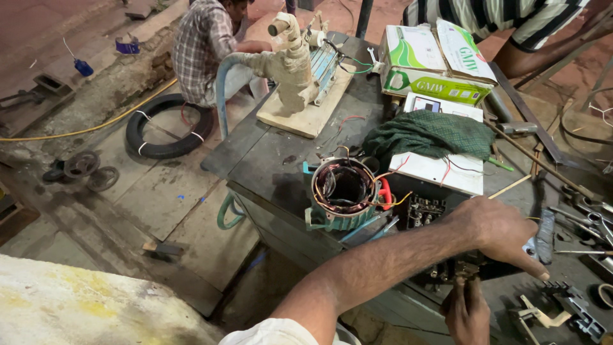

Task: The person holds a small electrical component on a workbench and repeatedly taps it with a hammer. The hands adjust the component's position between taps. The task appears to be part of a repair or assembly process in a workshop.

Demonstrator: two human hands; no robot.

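Evidently, step in hand: both hands work on a small black electrical part (pixel 469 265) at the near right edge of the worktop (pixel 268 160).
Left hand: the left hand (pixel 501 233), at the end of an arm reaching across, lies over the part's top, fingers curled down on it.
Right hand: the right hand (pixel 466 310) comes up from below, fingers pinched narrow around something thin at the part; what it is, I cannot tell.
Next move: by my judgement it calls for a steady hold above and fine work below.
Surface: dark metal, cluttered; a motor winding (pixel 345 191) with copper coils stands near the middle, a green cloth (pixel 431 134) behind it, a carton (pixel 437 61) at the far edge, loose tools (pixel 584 211) on the right.
Room: a concrete floor (pixel 159 191) with a tyre (pixel 167 126); a person in a checked shirt (pixel 204 45) sits beyond.
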